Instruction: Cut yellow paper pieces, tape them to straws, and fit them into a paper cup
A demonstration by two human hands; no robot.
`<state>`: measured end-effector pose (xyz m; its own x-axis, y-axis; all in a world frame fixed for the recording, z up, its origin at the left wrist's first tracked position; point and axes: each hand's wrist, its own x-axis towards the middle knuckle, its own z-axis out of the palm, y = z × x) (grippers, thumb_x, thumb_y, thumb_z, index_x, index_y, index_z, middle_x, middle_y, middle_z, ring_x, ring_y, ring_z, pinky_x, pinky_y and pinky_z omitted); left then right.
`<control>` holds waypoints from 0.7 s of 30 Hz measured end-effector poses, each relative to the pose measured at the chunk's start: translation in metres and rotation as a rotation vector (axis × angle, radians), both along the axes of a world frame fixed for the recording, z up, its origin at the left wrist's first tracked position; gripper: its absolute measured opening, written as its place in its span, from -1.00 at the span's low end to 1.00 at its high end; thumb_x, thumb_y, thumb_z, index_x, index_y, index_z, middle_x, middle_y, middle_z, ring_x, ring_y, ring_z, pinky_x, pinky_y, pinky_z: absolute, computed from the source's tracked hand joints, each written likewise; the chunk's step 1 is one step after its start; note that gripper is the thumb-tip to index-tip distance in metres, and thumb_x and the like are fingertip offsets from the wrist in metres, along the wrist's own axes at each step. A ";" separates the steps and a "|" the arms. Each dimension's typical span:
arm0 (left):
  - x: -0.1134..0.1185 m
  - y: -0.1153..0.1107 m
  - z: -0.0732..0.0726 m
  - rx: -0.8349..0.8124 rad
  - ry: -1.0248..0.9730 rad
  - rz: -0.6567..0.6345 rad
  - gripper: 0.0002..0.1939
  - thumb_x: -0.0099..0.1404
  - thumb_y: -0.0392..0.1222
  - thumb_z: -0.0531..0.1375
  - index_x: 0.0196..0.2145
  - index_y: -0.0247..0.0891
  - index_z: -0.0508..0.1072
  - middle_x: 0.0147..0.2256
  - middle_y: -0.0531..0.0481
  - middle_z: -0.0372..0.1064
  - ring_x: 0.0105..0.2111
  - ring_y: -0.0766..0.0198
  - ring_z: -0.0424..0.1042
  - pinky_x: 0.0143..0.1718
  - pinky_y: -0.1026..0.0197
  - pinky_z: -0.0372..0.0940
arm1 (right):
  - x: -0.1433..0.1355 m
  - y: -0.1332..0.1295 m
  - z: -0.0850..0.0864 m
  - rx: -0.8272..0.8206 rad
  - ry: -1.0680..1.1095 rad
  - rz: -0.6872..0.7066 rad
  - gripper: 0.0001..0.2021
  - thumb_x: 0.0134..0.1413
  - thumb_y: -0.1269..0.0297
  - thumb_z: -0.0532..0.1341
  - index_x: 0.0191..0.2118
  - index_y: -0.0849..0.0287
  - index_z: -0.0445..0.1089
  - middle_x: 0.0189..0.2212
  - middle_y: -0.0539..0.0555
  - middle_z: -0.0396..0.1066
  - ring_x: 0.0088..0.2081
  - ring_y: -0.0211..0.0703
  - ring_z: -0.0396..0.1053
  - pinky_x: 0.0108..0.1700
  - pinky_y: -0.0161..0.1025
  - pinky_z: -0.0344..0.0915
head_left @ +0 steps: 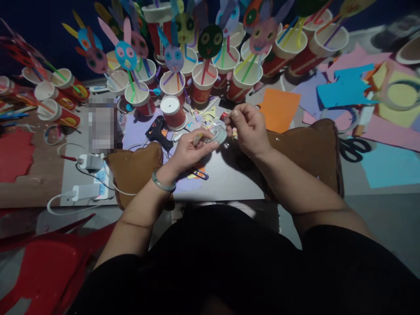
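Observation:
My left hand (pixel 193 146) is closed on a clear, ring-shaped roll that looks like tape (pixel 219 135), held above the table. Close by on the right, my right hand (pixel 247 127) is pinched shut near the roll's edge; what lies between its fingertips is too small to make out. Just beyond those fingertips shows a small red item (pixel 225 115). A black glue gun (pixel 159 134) lies left of my left hand, by an upturned red and white paper cup (pixel 173 113). Paper scraps (pixel 205 114) are scattered behind the roll.
Paper cups with straws and paper animal faces (pixel 205 81) crowd the back. Brown cushions (pixel 138 170) lie under both forearms. Orange paper (pixel 280 109), black scissors (pixel 355 148) and coloured sheets are right. A power strip (pixel 103 177) with chargers sits left, above a red chair (pixel 49 262).

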<state>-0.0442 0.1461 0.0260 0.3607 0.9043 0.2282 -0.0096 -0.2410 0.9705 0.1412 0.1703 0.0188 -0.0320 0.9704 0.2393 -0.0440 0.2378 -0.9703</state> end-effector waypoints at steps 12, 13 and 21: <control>0.001 -0.001 0.001 -0.277 0.054 0.027 -0.50 0.08 0.26 0.38 -0.43 -0.29 0.47 -0.62 0.17 0.10 -0.61 0.48 0.02 -0.56 0.27 -0.10 | -0.003 -0.011 0.021 -0.062 0.031 0.133 -0.54 0.09 -0.25 0.29 -0.33 0.04 0.21 -0.49 -0.07 0.42 -0.65 -0.35 0.22 -0.62 -0.29 0.17; 0.002 -0.001 0.002 -0.288 0.036 0.025 -0.50 0.11 0.26 0.37 -0.45 -0.29 0.45 -0.63 0.18 0.08 -0.61 0.48 0.02 -0.57 0.27 -0.10 | -0.004 -0.012 0.021 -0.050 0.015 0.142 -0.54 0.09 -0.25 0.29 -0.33 0.04 0.21 -0.49 -0.06 0.42 -0.65 -0.34 0.22 -0.61 -0.27 0.19; 0.000 -0.001 0.005 -0.349 -0.027 -0.039 -0.53 0.08 0.22 0.40 -0.45 -0.28 0.45 -0.67 0.19 0.09 -0.65 0.48 0.02 -0.60 0.27 -0.12 | 0.015 0.010 0.004 -0.115 0.083 0.046 -0.57 0.19 -0.24 0.21 -0.34 0.06 0.28 -0.51 -0.05 0.44 -0.66 -0.36 0.20 -0.59 -0.27 0.22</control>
<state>-0.0444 0.1450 0.0310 0.3943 0.9153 -0.0826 -0.0390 0.1065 0.9936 0.1564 0.1803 0.0229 -0.0614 0.9896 0.1301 -0.1334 0.1211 -0.9836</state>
